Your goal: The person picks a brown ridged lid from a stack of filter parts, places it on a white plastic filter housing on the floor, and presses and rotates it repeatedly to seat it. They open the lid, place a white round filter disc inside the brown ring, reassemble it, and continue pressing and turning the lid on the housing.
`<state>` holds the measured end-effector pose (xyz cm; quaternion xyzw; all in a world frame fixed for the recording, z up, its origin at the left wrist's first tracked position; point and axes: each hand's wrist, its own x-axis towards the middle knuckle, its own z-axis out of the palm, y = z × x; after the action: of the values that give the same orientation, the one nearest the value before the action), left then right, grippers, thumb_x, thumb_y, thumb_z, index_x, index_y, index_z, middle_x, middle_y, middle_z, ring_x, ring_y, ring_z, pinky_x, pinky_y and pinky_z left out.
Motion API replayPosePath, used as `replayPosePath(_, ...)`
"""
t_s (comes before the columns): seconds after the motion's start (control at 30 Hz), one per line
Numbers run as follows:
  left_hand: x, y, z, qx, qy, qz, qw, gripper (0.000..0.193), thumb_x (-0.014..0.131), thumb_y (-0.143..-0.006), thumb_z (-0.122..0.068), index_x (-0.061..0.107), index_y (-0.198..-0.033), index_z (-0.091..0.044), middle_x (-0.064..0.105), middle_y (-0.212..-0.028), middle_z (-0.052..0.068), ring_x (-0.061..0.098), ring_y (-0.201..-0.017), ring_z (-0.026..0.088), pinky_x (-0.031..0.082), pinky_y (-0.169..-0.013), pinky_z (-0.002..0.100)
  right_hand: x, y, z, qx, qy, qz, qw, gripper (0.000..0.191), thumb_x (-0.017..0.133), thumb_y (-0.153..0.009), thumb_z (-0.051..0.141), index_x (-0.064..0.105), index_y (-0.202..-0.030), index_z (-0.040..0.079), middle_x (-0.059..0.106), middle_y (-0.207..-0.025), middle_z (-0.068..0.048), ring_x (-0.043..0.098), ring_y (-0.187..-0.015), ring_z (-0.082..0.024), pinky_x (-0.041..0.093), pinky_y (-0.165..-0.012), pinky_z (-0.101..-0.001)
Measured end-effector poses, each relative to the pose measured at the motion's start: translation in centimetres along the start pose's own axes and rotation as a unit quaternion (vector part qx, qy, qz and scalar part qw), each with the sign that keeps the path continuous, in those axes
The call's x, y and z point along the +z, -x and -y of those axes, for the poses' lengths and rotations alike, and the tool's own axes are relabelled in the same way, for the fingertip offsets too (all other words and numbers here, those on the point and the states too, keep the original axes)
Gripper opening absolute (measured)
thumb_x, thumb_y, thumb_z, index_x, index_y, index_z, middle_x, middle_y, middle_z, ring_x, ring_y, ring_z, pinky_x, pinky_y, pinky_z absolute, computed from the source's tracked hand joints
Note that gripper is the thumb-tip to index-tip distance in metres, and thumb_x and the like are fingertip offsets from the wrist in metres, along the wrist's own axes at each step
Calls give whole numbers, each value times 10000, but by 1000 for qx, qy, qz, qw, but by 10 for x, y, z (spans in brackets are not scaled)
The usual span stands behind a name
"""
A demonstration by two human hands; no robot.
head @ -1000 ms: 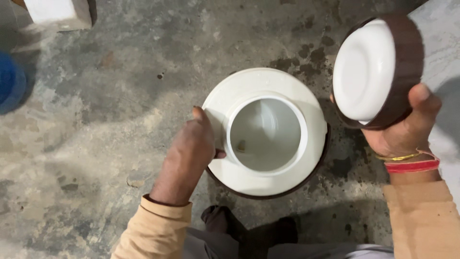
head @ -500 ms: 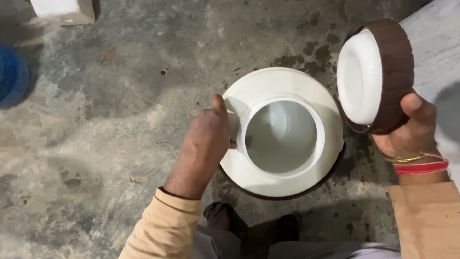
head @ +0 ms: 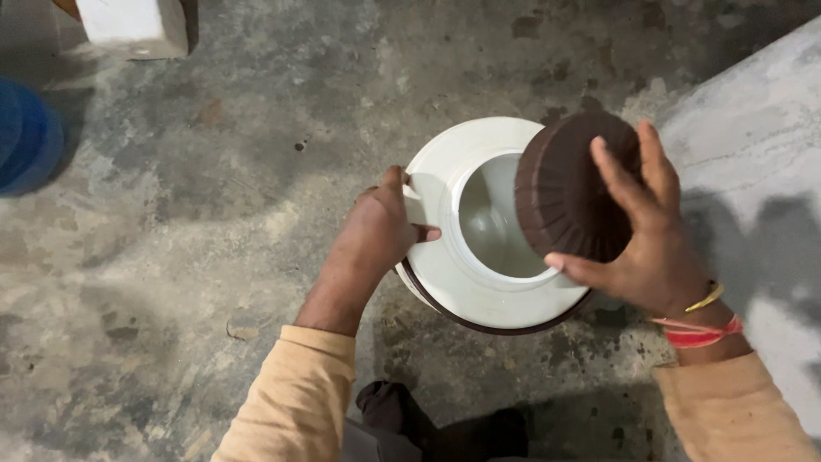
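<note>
A round white container [head: 445, 257] with a dark brown base stands on the concrete floor, its wide mouth open and its inside pale. My left hand [head: 380, 227] grips the container's left rim. My right hand [head: 641, 231] holds a ribbed dark brown lid [head: 560, 192] with its outer side up, over the right part of the mouth. The lid covers part of the opening and part of the white rim. Bangles and red thread circle my right wrist.
A blue round object [head: 26, 137] lies at the left edge. A white block [head: 132, 26] sits at the top left. A raised pale concrete slab [head: 753, 154] runs along the right. My dark shoe [head: 402, 415] is below the container.
My right hand has turned the lid over, from white inside showing to brown top showing, and brought it left over the container's mouth. My left hand stays on the rim.
</note>
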<state>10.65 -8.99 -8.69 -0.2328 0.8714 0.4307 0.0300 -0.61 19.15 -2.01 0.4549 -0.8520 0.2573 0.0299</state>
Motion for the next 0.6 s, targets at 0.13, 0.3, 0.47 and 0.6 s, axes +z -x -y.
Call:
replayPosePath(0.13,1,-4,8,-24,22,25,999,903,973,-598,-263,504,-1339,-47,688,-1085,278,698,-1016,423,559,-852,460,6,-9,19,-45,28,7,999,1120,906,-590,505,457,-1555,155,189,-1677,-280,320,-1485,-492,311,-1222,-605)
replayPosePath(0.3,7,-16,22,-43,123,-28,991,657,927,-707,-284,596,-1213,-27,713,-1080,185,713,-997,326,565,-833,408,9,-19,36,-63,41,24,997,1073,923,-545,447,529,-1494,138,243,-1650,-290,358,-1451,-510,324,-1207,-610)
replayPosePath(0.47,3,-25,26,-65,190,-169,965,386,841,-771,-223,691,-1063,-20,756,-1014,110,744,-918,244,586,-812,360,11,-24,44,-62,70,41,995,1079,932,-497,464,559,-1453,132,274,-1610,-315,370,-1402,-532,357,-1157,-625)
replayPosePath(0.6,3,-16,14,-27,157,-169,973,406,855,-749,-188,722,-1104,-43,762,-1062,142,743,-976,287,566,-838,371,14,-26,47,-58,75,57,994,1078,932,-491,457,562,-1448,128,287,-1603,-320,380,-1385,-532,375,-1140,-626)
